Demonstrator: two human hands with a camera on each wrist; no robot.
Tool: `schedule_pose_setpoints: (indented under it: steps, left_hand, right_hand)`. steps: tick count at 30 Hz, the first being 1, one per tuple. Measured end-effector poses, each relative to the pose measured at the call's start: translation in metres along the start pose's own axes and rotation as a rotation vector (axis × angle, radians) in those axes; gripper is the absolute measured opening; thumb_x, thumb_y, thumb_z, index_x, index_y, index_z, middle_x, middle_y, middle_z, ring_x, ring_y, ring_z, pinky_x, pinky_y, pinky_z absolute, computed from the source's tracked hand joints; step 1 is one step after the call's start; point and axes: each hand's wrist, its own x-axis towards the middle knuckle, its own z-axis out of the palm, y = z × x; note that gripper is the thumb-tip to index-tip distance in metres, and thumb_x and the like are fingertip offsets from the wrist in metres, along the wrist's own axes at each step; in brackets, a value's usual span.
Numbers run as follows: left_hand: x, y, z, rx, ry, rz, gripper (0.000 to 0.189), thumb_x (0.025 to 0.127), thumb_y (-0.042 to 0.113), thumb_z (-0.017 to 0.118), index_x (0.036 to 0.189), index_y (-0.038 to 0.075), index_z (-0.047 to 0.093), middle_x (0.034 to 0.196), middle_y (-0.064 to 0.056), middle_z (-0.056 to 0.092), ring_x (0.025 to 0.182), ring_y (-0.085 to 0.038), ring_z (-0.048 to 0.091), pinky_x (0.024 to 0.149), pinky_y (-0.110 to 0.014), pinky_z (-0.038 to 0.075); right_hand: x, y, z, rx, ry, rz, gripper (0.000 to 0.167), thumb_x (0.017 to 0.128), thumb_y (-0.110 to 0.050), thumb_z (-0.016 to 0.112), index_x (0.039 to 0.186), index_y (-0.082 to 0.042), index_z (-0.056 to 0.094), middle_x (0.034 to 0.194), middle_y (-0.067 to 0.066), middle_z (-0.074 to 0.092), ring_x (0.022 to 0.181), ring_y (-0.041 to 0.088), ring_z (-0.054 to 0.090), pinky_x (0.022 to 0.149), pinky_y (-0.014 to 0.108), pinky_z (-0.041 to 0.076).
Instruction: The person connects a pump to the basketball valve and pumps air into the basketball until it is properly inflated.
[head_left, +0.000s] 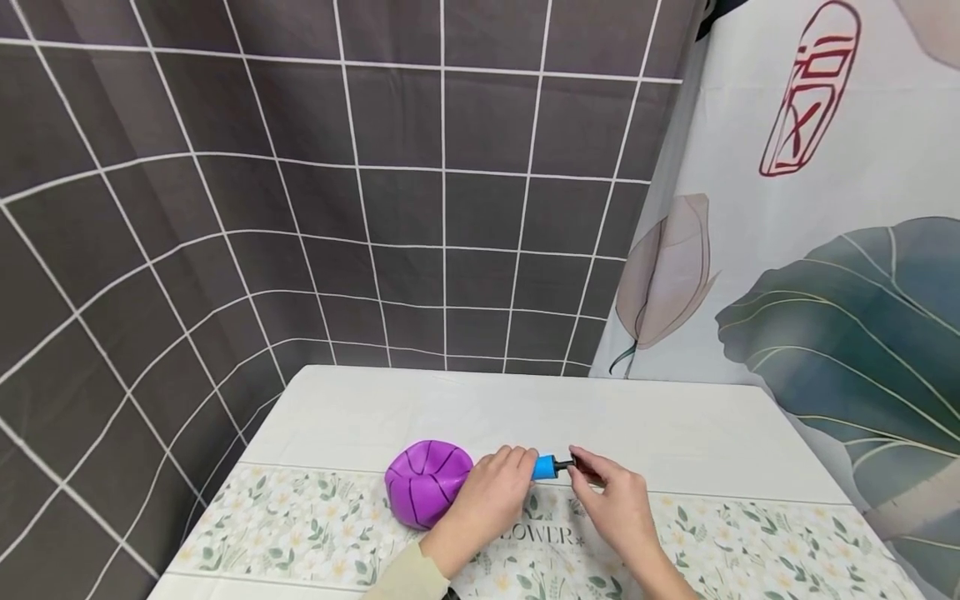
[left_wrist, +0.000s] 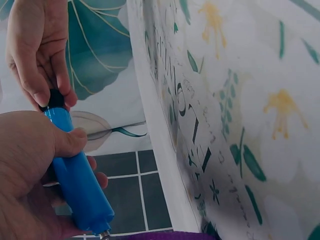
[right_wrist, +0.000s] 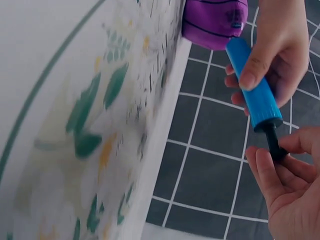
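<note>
A blue hand pump (head_left: 544, 467) is held between both hands over the table. My left hand (head_left: 491, 496) grips its barrel (left_wrist: 82, 187), thumb along one side and fingers wrapped round the other. My right hand (head_left: 618, 504) pinches the black plunger handle (right_wrist: 276, 150) at the far end; in the right wrist view a short black rod shows between barrel and handle. To the left is a purple ball (head_left: 427, 483) with black lines, its top dented in. The pump's front end meets the ball in the right wrist view. A metal tip (left_wrist: 104, 234) shows at that end.
A white table (head_left: 420, 400) carries a floral printed band (head_left: 300, 521) across its front. Behind it hangs a dark curtain (head_left: 397, 208) with a white grid. A white curtain (head_left: 750, 275) with leaf prints hangs at the right.
</note>
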Motion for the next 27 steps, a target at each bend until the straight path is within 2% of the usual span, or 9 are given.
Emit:
schedule_pose_setpoints:
  steps: [6,11,14,17,21,24,27]
  left_hand:
    - [0.000,-0.001,-0.002,-0.020,-0.024,-0.015,0.041,0.094,0.024,0.072,0.128,0.007,0.059,0.110,-0.003,0.067,0.097,-0.015,0.063,0.080,-0.026,0.057]
    - [0.000,-0.003,-0.001,-0.036,-0.025,-0.033,0.042,0.094,0.025,0.072,0.129,0.007,0.058,0.110,-0.003,0.067,0.097,-0.015,0.063,0.080,-0.026,0.057]
    - [0.000,-0.003,-0.001,-0.045,-0.022,-0.037,0.042,0.094,0.025,0.072,0.129,0.007,0.058,0.110,-0.003,0.067,0.097,-0.015,0.063,0.080,-0.027,0.057]
    - [0.000,-0.003,-0.001,-0.048,-0.015,-0.037,0.042,0.094,0.025,0.072,0.129,0.007,0.058,0.110,-0.003,0.067,0.097,-0.015,0.063,0.079,-0.027,0.057]
    - [0.001,-0.002,-0.002,-0.036,-0.010,-0.037,0.042,0.093,0.024,0.072,0.129,0.006,0.059,0.110,-0.004,0.068,0.097,-0.015,0.064,0.079,-0.027,0.058]
    - [0.002,-0.002,-0.003,-0.023,-0.012,-0.036,0.040,0.094,0.022,0.072,0.128,0.005,0.061,0.110,-0.004,0.068,0.097,-0.016,0.064,0.078,-0.027,0.058]
    - [0.002,-0.001,-0.003,-0.016,-0.017,-0.037,0.039,0.093,0.022,0.072,0.126,0.005,0.062,0.109,-0.005,0.068,0.096,-0.016,0.064,0.076,-0.028,0.058]
  right_hand:
    - [0.006,0.008,-0.019,-0.031,0.042,0.002,0.030,0.082,0.005,0.076,0.112,-0.001,0.075,0.101,0.014,0.077,0.078,0.023,0.075,0.069,0.026,0.062]
    - [0.012,0.016,-0.042,-0.065,0.100,0.035,0.030,0.084,0.005,0.073,0.113,-0.001,0.074,0.103,0.016,0.076,0.082,0.029,0.076,0.071,0.006,0.053]
    - [0.014,0.021,-0.052,-0.088,0.130,0.065,0.030,0.085,0.004,0.073,0.114,-0.002,0.075,0.103,0.015,0.077,0.082,0.030,0.075,0.070,-0.002,0.046]
    - [0.015,0.024,-0.058,-0.104,0.149,0.085,0.030,0.085,0.003,0.073,0.115,-0.002,0.075,0.103,0.015,0.077,0.082,0.030,0.075,0.068,-0.003,0.044]
    - [0.014,0.024,-0.053,-0.103,0.161,0.078,0.029,0.086,0.002,0.071,0.115,-0.001,0.075,0.103,0.015,0.077,0.083,0.031,0.075,0.071,-0.005,0.041]
    - [0.010,0.020,-0.045,-0.104,0.151,0.070,0.029,0.087,0.002,0.071,0.115,-0.002,0.074,0.103,0.015,0.077,0.083,0.029,0.075,0.073,0.003,0.050]
    - [0.007,0.015,-0.033,-0.103,0.122,0.054,0.029,0.087,0.002,0.071,0.115,-0.002,0.074,0.102,0.015,0.076,0.081,0.027,0.075,0.072,0.024,0.061]
